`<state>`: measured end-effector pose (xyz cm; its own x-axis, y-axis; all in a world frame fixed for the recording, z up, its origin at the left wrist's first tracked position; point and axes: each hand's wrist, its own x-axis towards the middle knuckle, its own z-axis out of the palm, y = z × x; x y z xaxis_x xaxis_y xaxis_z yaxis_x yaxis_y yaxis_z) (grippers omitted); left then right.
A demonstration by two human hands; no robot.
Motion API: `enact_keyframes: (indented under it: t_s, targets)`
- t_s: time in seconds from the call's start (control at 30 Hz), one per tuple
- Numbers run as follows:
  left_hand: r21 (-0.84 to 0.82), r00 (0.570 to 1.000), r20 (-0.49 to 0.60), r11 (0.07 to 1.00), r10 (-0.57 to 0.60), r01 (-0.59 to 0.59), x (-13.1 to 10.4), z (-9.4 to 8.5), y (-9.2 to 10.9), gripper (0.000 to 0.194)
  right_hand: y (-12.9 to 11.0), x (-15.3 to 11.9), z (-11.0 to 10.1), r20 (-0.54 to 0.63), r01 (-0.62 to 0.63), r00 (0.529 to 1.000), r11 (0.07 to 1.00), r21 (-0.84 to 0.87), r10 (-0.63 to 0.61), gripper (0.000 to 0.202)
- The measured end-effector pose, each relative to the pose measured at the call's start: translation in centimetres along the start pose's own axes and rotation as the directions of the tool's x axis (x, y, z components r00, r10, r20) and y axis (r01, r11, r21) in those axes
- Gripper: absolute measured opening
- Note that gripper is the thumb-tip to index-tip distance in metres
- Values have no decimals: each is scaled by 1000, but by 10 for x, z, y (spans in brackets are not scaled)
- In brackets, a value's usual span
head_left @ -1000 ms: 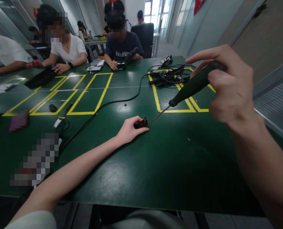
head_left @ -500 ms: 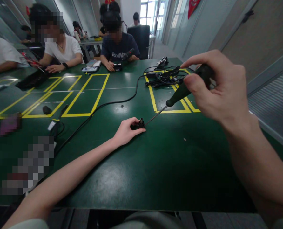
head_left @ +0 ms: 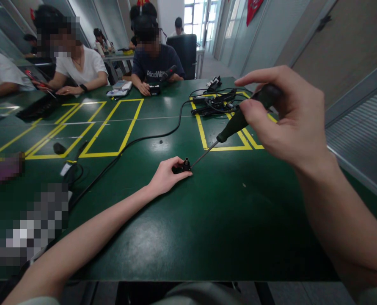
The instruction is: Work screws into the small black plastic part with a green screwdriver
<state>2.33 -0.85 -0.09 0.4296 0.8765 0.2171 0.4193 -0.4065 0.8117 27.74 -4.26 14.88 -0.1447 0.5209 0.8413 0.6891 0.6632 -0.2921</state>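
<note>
Over the green table, my right hand (head_left: 291, 116) grips the dark green handle of a screwdriver (head_left: 234, 126). Its thin metal shaft slants down and to the left. The tip meets or nearly meets the right side of a small black part (head_left: 186, 166); actual contact is too small to make out. My left hand (head_left: 169, 174) rests on the tabletop with thumb and fingers closed round that part. A short metal cylinder stands upright on top of it. The rest of the part is hidden by my fingers.
A black cable (head_left: 150, 137) crosses the green table (head_left: 226, 228). Beyond my hands lies a tangle of black parts and cables (head_left: 212, 105) among yellow tape outlines. A purple object (head_left: 9, 167) is at the left. Several people sit across the table, one in a dark shirt (head_left: 158, 63).
The whole view has shifted slightly, so everything sits a little further left. Both hands keep their holds, and the screwdriver stays at the same slant against the black part.
</note>
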Motion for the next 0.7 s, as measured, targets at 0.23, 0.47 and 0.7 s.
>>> enact_keyframes:
  t_s: [0.23, 0.47, 0.7]
  targets:
    - [-8, 1000, 6, 1000, -2, 2, 0, 0, 1, 23, -2, 1, 0, 34, 12, 999, 999, 46, -13, 24]
    - [0, 1000, 12, 1000, -4, 4, 0, 0, 1, 24, 0, -1, 0, 75, 11, 997, 996, 94, -18, 22]
    - [4, 1000, 5, 1000, -2, 2, 0, 0, 0, 23, -3, 1, -2, 11, -41, 999, 999, -12, 42, 19]
